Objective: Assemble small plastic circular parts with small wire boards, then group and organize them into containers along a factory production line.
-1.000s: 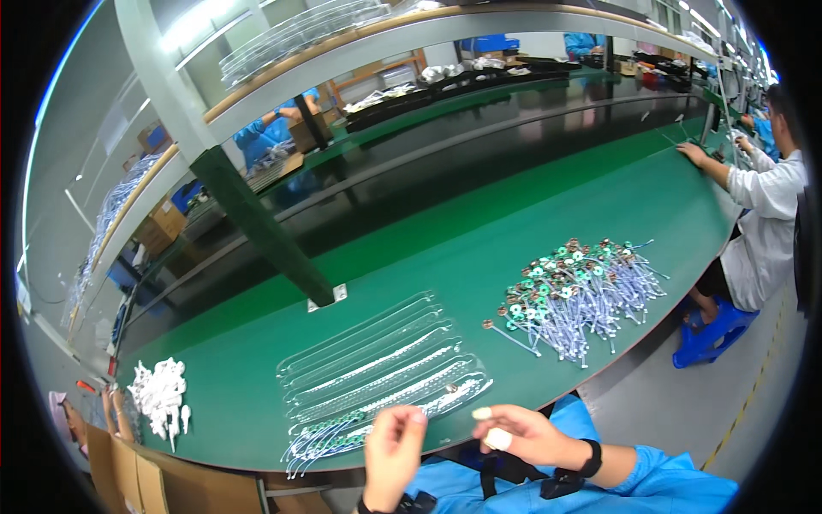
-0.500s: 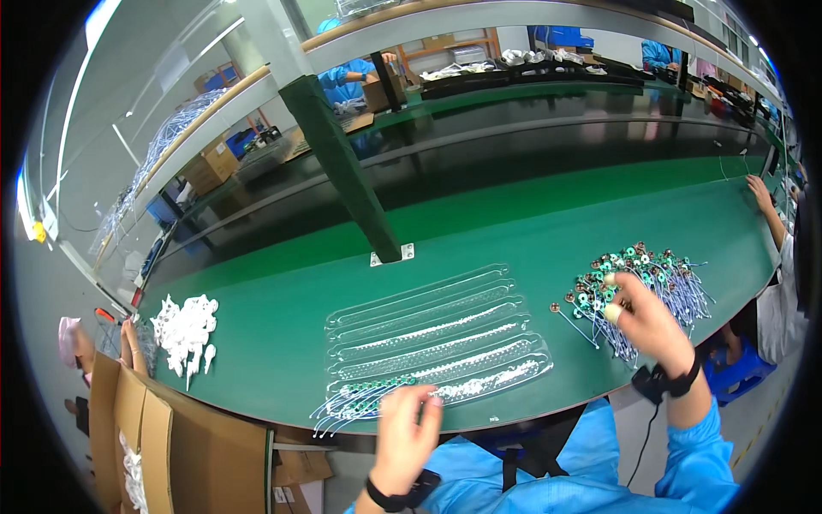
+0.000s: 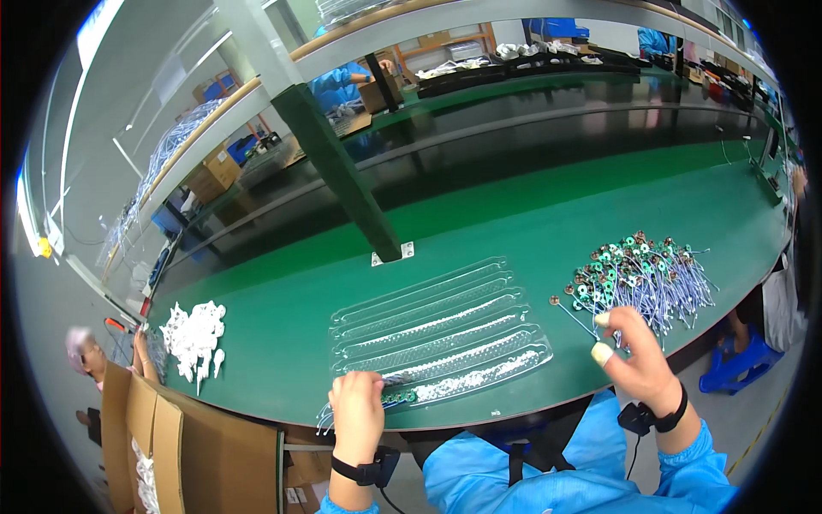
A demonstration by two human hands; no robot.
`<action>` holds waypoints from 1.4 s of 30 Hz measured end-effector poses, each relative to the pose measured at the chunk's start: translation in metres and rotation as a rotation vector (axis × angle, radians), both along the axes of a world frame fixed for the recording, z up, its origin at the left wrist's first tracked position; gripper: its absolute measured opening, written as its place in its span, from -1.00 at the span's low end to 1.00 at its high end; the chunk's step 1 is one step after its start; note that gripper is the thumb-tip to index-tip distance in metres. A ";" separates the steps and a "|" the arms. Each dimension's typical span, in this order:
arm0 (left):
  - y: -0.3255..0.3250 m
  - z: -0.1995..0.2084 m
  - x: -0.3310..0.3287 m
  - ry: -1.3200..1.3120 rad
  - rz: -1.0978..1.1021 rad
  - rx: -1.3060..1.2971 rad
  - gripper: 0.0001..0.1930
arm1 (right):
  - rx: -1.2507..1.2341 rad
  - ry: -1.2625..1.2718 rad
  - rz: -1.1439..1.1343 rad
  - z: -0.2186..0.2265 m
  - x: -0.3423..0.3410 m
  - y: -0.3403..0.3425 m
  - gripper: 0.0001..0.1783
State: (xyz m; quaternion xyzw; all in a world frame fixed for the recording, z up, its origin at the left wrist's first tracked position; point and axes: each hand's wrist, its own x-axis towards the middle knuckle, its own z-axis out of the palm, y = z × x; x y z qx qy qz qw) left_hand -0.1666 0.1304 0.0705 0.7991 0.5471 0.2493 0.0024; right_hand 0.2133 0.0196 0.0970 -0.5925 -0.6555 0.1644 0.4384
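My left hand point(image 3: 358, 407) is closed over a bundle of thin wired parts point(image 3: 401, 397) at the near left end of a clear ridged plastic tray point(image 3: 445, 313). Green ends poke out to the hand's right and wire tips to its left; its fingertips are hidden. My right hand point(image 3: 638, 364) is open, with pale finger covers on thumb and forefinger, which are apart and hold nothing. It hovers at the near edge of a pile of round green and copper discs on blue-white wires point(image 3: 646, 278). One such wired disc point(image 3: 555, 301) lies just left of the pile.
White pieces point(image 3: 195, 338) are heaped on the green table point(image 3: 274, 317) at left. A green post point(image 3: 338, 171) rises from the table behind the tray. Cardboard boxes point(image 3: 214, 445) stand at the lower left. Other people sit or work around the benches.
My left hand has moved left onto the wired parts and closed over them, hiding most of them. My right hand has drawn back from the pile toward its near edge.
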 end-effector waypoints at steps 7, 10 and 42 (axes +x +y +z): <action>-0.034 0.063 0.020 -0.543 0.017 0.275 -0.93 | -0.087 0.364 0.231 -0.024 -0.041 -0.023 -0.69; -0.078 0.091 0.038 -0.946 0.015 0.163 -0.90 | -0.147 0.622 0.432 -0.031 -0.071 -0.025 -0.71; -0.118 -0.029 0.175 -1.582 -0.148 -0.756 -0.21 | -0.533 1.371 0.456 -0.108 -0.077 -0.056 -0.77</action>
